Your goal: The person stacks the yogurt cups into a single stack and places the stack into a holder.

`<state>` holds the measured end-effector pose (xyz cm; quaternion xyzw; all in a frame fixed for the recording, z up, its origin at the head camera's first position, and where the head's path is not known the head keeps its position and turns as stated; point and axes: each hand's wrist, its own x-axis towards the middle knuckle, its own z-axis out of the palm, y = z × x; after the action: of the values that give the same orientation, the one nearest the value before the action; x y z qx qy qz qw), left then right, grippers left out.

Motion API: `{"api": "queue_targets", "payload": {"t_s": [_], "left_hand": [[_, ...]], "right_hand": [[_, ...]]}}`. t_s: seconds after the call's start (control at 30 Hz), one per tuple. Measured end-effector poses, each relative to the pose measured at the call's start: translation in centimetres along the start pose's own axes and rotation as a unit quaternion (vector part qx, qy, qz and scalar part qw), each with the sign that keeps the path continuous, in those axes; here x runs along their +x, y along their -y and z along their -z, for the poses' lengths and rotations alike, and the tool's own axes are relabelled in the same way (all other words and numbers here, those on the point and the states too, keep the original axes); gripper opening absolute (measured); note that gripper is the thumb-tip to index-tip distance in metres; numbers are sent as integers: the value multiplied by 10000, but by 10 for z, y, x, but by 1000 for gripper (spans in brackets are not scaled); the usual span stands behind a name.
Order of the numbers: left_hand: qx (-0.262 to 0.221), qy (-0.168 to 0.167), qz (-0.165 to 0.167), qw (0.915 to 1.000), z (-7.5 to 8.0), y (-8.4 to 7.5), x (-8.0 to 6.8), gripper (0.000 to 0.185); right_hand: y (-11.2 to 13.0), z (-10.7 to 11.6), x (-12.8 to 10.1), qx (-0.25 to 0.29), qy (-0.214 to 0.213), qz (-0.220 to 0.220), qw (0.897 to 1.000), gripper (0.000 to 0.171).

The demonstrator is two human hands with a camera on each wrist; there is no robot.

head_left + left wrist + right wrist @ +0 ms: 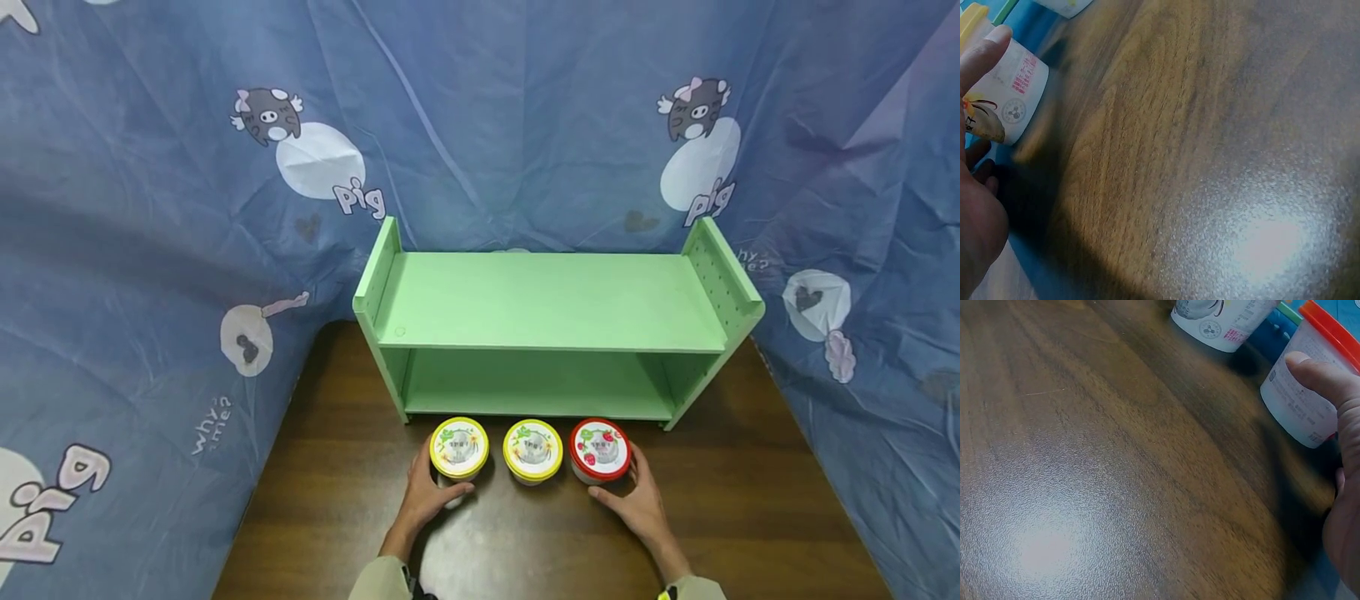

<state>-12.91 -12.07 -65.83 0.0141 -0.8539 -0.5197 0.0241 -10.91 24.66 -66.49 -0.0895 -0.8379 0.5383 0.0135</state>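
The left hand (429, 500) is stretched forward from a pale sleeve and laid against the near left side of the left cup (458, 448), a white tub with a yellow lid. Its fingers (979, 53) are curved round the tub's wall, the thumb set on the near side; the same hold is seen from the left wrist, where a fingertip lies on the printed wall just under the yellow rim. The cup is stood on the worktop (337, 500), first in a row of three just before the shelf (551, 325).

The middle cup (532, 451), also yellow-lidded, is stood just beside it and is touched by neither hand.

The red cup (599, 451), a white tub with a red lid, is placed last in the row. It is held by the right hand (639, 504), which is reached in from the right with the fingers wrapped round the far right side and the thumb (1319, 378) pressed on the near wall, as shown from the right wrist.

All three lids are shut, so what is in the cups cannot be told. Both levels of the green shelf are seen bare. A blue pig-print cloth (150, 250) is hung behind and to both sides.
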Motion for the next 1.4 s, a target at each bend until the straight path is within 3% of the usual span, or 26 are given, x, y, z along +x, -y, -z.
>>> {"api": "queue_targets", "payload": {"t_s": [0.23, 0.43, 0.6, 1.4], "left_hand": [[51, -290, -203, 9994, -4, 3, -3, 107], [-284, -83, 197, 9994, -4, 2, 1, 109], [-334, -12, 296, 9990, -4, 1, 4, 109], [-360, -167, 157, 9991, -9, 1, 9, 97]], "right_hand": [[1, -1, 0, -21, -9, -145, 9999, 115], [3, -2, 2, 103, 17, -140, 9998, 114], [3, -2, 4, 91, 7, -166, 9998, 113], [4, -8, 9, -17, -97, -248, 9996, 110]]}}
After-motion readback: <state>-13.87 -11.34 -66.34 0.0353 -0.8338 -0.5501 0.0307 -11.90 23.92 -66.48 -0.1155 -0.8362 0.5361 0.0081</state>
